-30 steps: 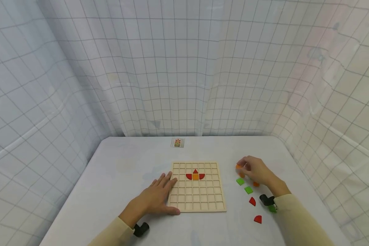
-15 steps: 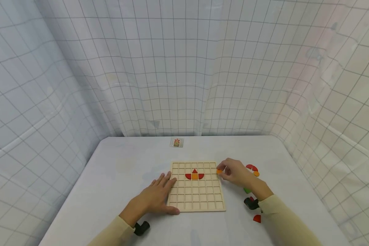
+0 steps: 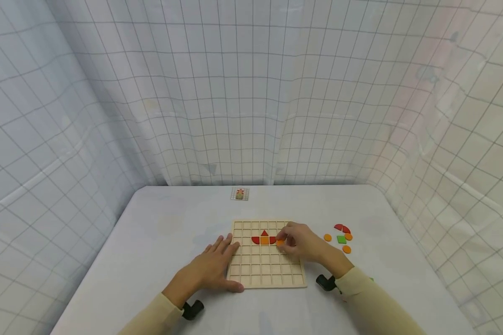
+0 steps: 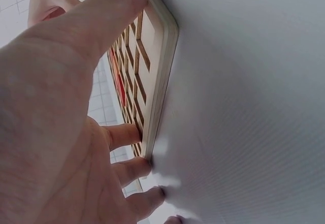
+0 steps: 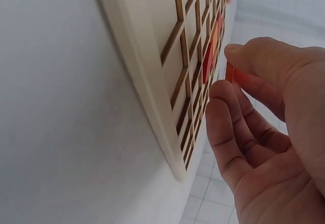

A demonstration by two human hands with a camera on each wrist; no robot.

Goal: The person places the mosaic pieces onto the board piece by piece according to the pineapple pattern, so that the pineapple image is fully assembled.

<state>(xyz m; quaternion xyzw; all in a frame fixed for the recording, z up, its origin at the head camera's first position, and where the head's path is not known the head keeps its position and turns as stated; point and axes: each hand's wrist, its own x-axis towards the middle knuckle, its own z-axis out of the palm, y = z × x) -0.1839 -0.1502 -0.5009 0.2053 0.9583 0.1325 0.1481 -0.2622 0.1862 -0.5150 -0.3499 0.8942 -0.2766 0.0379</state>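
The wooden grid board [image 3: 266, 281] lies on the white table. Its upper cells hold a red triangle [image 3: 264, 232] above an orange square [image 3: 264, 240], flanked by two red quarter-round pieces [image 3: 255, 240]. My left hand [image 3: 211, 269] rests along the board's left side with fingers spread, thumb at the near left corner. Over the board's right part, my right hand [image 3: 305, 242] pinches an orange disc [image 3: 280, 242] between thumb and fingers, right beside the red piece on that side. The right wrist view shows this disc [image 5: 230, 72] edge-on, just off the grid.
Right of the board lie orange discs [image 3: 327, 237], a green square [image 3: 341, 239] and red quarter-round pieces [image 3: 342, 228]. Other pieces are partly hidden under the right forearm. A small picture card [image 3: 240, 194] lies at the table's back. Gridded white curtains [image 3: 234, 93] surround the table.
My right hand has moved left from the loose pieces to over the board, carrying the orange disc. The left hand stays in place at the board's edge.
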